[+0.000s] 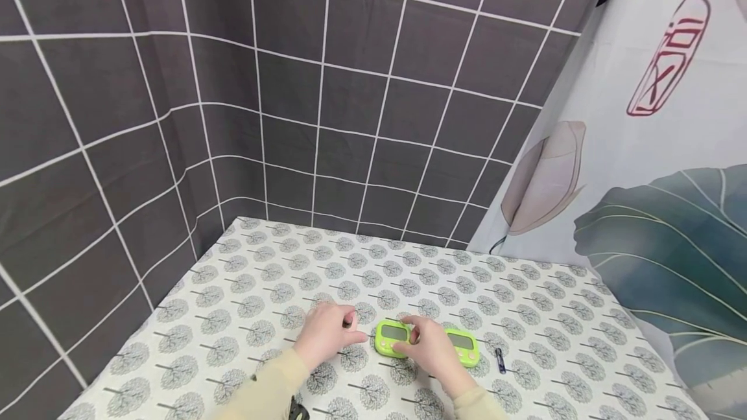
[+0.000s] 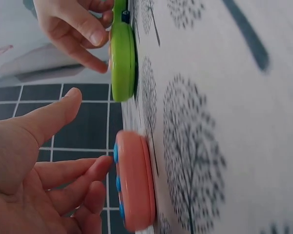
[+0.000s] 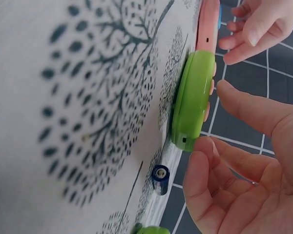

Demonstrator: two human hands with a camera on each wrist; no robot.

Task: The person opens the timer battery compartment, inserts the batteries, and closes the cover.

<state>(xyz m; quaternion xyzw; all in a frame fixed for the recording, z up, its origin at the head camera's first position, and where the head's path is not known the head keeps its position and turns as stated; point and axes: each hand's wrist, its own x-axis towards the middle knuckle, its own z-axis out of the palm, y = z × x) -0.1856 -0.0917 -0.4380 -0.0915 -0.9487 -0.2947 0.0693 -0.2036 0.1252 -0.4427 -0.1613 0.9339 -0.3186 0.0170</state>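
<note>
A lime-green digital timer (image 1: 392, 338) with a grey screen and pinkish buttons lies face up on the cloth. My right hand (image 1: 432, 349) is over its right side, with thumb and fingertips spread close to its face and end. In the left wrist view, a coral-pink timer (image 2: 134, 180) with blue buttons lies beside my left hand (image 2: 44, 170). That hand's fingertips are right by its button side, and the thumb points away. Seen from the head, my left hand hides the pink timer. A second green timer (image 1: 463, 347) is partly covered by my right hand.
A small dark-blue battery (image 1: 500, 360) lies right of the second green timer. The tree-print cloth (image 1: 280, 271) spreads over the table. Dark grid-patterned curtain (image 1: 350, 115) stands behind and left; a white printed drape (image 1: 613, 148) hangs at the right.
</note>
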